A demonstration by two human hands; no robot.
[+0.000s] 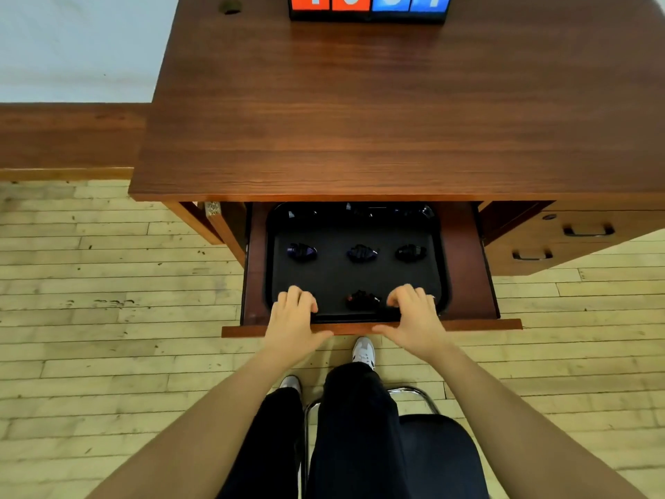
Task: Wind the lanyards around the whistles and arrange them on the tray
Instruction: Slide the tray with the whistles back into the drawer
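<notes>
Fingers of left hand (292, 318) and right hand (414, 316): curled over near rim of black tray (443, 261), thumbs under drawer (467, 268) front edge. Tray: inside open desk (360, 120) drawer. Wound whistles: three in a row (301, 252) (361, 253) (410, 252), one (362, 300) between hands; others dim at back.

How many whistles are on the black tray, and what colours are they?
Bluish-purple wound whistles: 2
Black wound whistle: 1
Red-tinted wound whistle: 1
Total clearly seen: 4

More shapes sit at the back of the tray, under the desk edge, too dark to count. The left hand and right hand grip the tray's front rim.
</notes>
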